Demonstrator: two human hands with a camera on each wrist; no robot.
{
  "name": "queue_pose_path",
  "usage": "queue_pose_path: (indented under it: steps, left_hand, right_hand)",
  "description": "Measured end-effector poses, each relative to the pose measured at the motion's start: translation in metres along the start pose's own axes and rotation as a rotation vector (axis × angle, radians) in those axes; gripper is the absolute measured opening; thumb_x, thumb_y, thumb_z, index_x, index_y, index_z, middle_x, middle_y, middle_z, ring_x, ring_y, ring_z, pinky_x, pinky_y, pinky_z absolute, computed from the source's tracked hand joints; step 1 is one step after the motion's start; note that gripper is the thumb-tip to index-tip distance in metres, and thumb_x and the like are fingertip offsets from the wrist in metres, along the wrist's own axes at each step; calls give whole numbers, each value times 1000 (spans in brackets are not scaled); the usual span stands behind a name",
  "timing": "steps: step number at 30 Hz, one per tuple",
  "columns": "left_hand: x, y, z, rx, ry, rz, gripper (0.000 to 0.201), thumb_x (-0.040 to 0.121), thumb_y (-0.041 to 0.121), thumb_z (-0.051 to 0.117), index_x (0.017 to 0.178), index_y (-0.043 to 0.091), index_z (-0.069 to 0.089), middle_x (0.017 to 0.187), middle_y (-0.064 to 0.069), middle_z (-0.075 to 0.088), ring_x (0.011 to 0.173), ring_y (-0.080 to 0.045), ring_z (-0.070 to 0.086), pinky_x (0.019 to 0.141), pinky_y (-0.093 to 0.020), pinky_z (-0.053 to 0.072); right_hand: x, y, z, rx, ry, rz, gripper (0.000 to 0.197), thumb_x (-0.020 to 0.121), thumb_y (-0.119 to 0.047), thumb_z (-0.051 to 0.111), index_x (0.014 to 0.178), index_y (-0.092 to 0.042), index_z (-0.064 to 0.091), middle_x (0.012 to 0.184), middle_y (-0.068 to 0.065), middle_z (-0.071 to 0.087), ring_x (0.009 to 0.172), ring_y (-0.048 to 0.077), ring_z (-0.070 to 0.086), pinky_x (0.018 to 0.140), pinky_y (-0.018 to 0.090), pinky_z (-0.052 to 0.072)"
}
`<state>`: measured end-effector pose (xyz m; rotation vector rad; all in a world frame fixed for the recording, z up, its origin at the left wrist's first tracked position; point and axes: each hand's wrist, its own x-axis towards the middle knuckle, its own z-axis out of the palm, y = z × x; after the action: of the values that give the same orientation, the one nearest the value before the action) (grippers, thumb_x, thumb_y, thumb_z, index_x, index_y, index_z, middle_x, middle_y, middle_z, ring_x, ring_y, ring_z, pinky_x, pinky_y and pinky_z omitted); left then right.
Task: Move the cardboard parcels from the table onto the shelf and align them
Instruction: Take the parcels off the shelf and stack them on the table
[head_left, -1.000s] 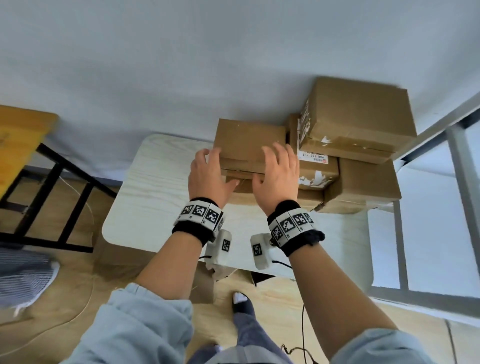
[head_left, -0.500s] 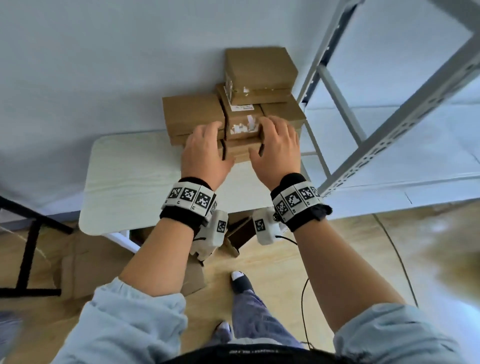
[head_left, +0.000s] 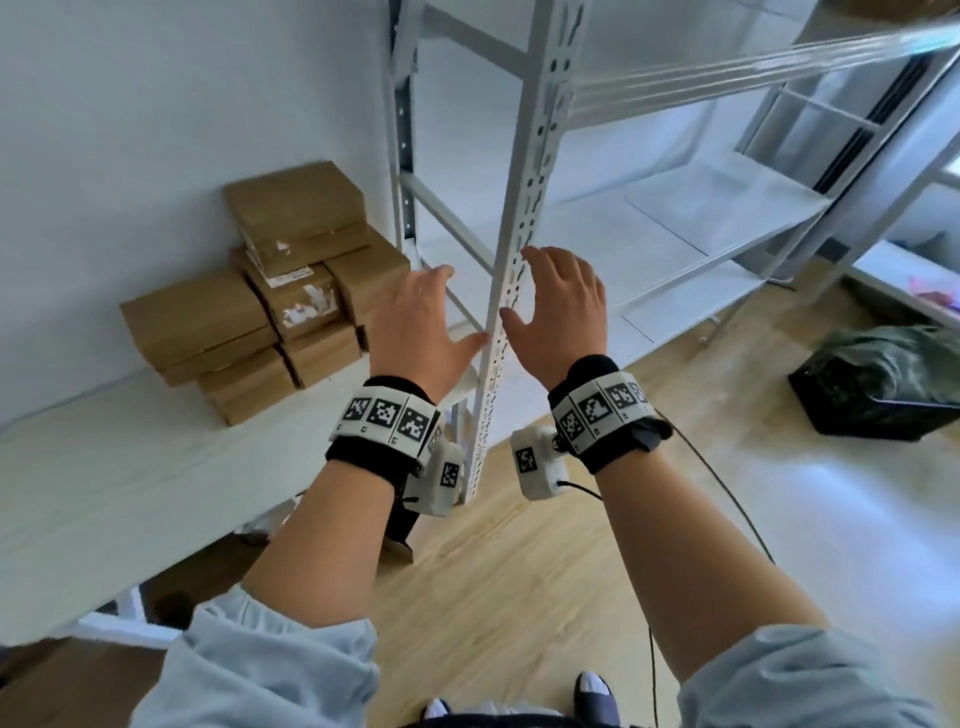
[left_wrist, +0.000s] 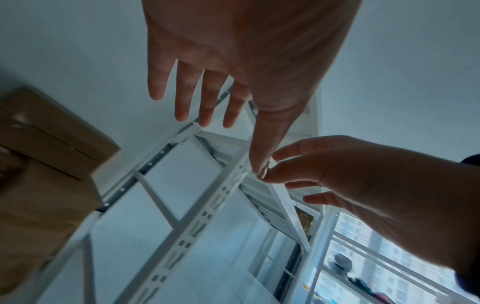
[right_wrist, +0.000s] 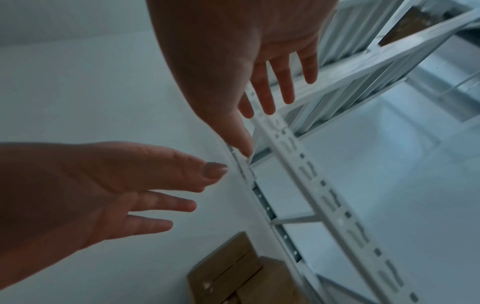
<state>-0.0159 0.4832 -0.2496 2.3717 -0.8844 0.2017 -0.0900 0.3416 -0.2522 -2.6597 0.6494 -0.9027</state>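
**Empty-handed between table and shelf**

A person's left hand and right hand hang in mid-air with fingers spread and straight, holding nothing, either side of the white perforated upright of the metal shelf. The cardboard parcels sit stacked at the table's far right corner, against the wall and just beside the shelf frame (some carry torn white labels). None is visible on the shelf board facing the hands; a brown shape on a higher level is too blurred to identify.

By the look of it, the transfer is at the stage between carries: the stack remains on the table and no parcel is in hand. The next move calls for both hands to reach left to the pile, take one parcel by its opposite sides, clear the upright, then set it on the board and square it to the edge.
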Motion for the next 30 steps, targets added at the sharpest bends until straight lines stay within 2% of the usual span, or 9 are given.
queue_pose_path:
  steps: [6, 14, 22, 30]
  left_hand:
    - [18, 88, 56, -9, -50, 114, 78, 83, 50, 74, 145, 19, 40, 142, -6, 47, 131, -25, 45, 109, -39, 38]
    - [40, 201, 145, 49, -138, 208, 74, 84, 47, 73, 144, 19, 41, 142, -7, 46, 127, -27, 46, 104, -37, 37]
    - [80, 303, 232, 59, -142, 219, 71, 84, 45, 73, 142, 18, 43, 139, -7, 50, 125, -28, 48, 103, -37, 39]
    - [145, 365, 305, 55, -179, 242, 70, 84, 41, 75, 142, 17, 45, 137, -7, 51, 123, -27, 50, 102, -36, 39]
  right_hand:
    - [-6, 97, -57, -53, 65, 147, 62, 81, -29, 73, 138, -14, 52, 137, 6, 54, 130, 30, 45, 110, 45, 35]
    - [-23, 239, -113, -57, 162, 289, 61, 78, -27, 75, 134, -13, 54, 134, 9, 56, 127, 33, 47, 108, 49, 37]
    - [-3, 370, -144, -66, 111, 326, 62, 78, -28, 77, 134, -12, 55, 134, 10, 57, 127, 32, 48, 108, 47, 37]
    - [42, 469, -142, -76, 125, 372, 62, 78, -31, 78, 134, -14, 55, 132, 9, 57, 126, 31, 50, 107, 47, 39]
